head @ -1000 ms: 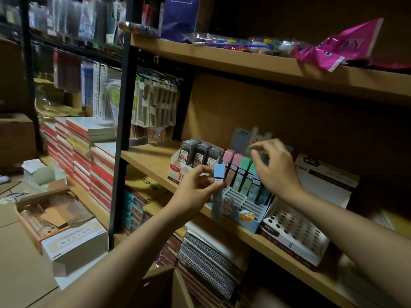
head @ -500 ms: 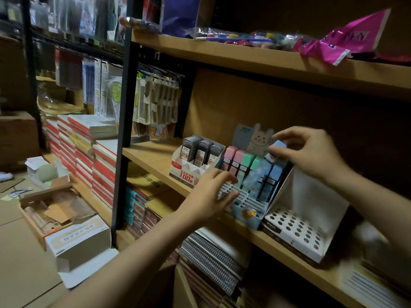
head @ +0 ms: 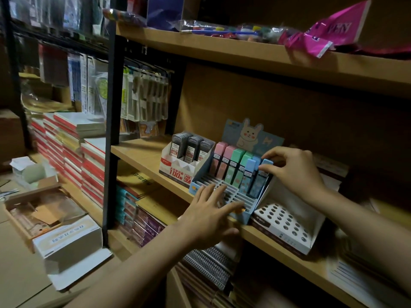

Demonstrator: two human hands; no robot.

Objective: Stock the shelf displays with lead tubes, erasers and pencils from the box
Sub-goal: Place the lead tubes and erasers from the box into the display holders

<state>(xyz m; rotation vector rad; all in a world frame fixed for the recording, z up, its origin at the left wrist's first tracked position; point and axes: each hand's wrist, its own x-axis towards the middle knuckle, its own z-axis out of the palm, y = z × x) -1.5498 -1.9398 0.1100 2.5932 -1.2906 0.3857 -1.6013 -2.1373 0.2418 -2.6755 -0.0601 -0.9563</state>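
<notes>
A blue slotted eraser display with a rabbit backboard stands on the wooden shelf. Its back row holds pink, green and blue erasers. My right hand pinches the top of the rightmost blue eraser standing in its slot. My left hand lies flat with spread fingers on the display's front slots and holds nothing. Left of it, a white and red display carries three grey lead tubes. A white display with round holes sits to the right.
On the floor at the left lie an open cardboard box and a white carton. Stacks of notebooks fill the neighbouring black-framed rack. Pink packets rest on the shelf above; spiral notebooks sit below.
The blue eraser that my left hand held is now in the display's right end under my right hand. My left hand has let go and dropped flat onto the front slots.
</notes>
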